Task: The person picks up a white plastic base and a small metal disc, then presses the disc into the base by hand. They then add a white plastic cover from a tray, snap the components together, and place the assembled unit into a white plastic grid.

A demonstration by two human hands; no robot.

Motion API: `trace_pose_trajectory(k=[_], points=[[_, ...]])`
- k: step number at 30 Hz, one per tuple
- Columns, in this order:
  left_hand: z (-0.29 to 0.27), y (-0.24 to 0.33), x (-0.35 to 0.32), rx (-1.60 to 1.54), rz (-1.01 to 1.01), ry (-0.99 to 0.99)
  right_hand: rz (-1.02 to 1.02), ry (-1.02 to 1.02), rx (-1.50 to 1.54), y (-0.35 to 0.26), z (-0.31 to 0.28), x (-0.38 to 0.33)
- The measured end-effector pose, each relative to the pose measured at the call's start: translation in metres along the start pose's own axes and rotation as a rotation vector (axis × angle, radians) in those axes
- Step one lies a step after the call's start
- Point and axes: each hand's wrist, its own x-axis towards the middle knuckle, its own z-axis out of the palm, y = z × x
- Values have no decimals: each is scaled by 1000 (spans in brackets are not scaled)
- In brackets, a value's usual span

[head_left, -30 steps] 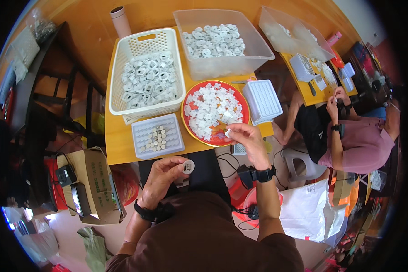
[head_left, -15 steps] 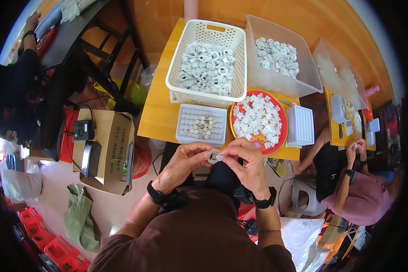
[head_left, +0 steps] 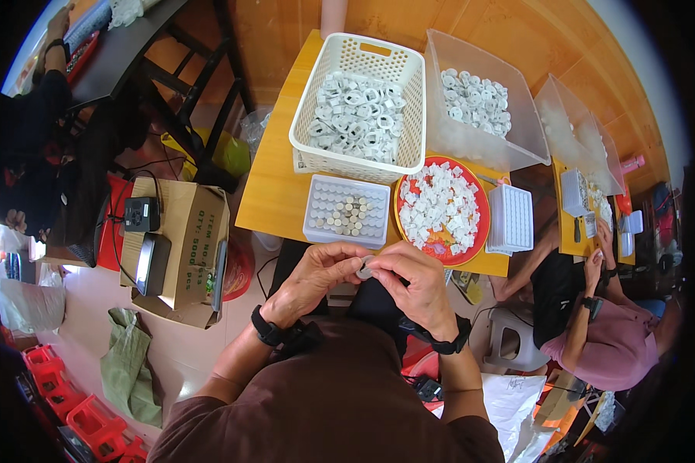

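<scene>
Over my lap, just off the table's near edge, my left hand (head_left: 322, 275) pinches a small round white plastic part (head_left: 364, 271) with a dark middle. The fingertips of my right hand (head_left: 414, 282) are closed over that part's right side and hide much of it. Ahead of the left hand lies a pale tray (head_left: 310, 224) with round pockets, partly filled with small beige round pieces (head_left: 353, 214). Beyond the right hand, a red and yellow round plate (head_left: 483, 225) carries a heap of small white plastic pieces (head_left: 439, 202).
A white basket (head_left: 300, 131) and a clear bin (head_left: 525, 131), both holding white parts, stand on the wooden table (head_left: 269, 193). Stacked trays (head_left: 511, 218) sit at its right. A cardboard box (head_left: 179, 270) is at left. Another person (head_left: 602, 339) sits at right.
My right fingers have closed in over the round part, and the small white piece seen between them earlier is now covered. The left hand keeps its hold. The whole view has shifted slightly.
</scene>
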Motion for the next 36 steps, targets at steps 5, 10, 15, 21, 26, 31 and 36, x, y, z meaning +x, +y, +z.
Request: trace_pose_trajectory(k=[5, 10, 15, 21, 26, 31, 36], points=[[-2, -4, 1, 15, -7, -11, -3, -37, -1, 5, -3, 0], [0, -2, 5, -1, -52, -12, 71, -44, 76, 4, -8, 1], [2, -4, 5, 16, -57, 3, 48, -38, 21, 6, -8, 0], [3, -5, 8, 46, -39, 7, 122, -49, 80, 8, -10, -1], [0, -7, 8, 37, -89, -33, 134, -117, 82, 11, -13, -2], [2, -9, 8, 61, -66, -3, 60, -79, -24, 9, -5, -5], [3, -5, 9, 92, -57, -2, 8, 0, -74, 6, 1, -6]])
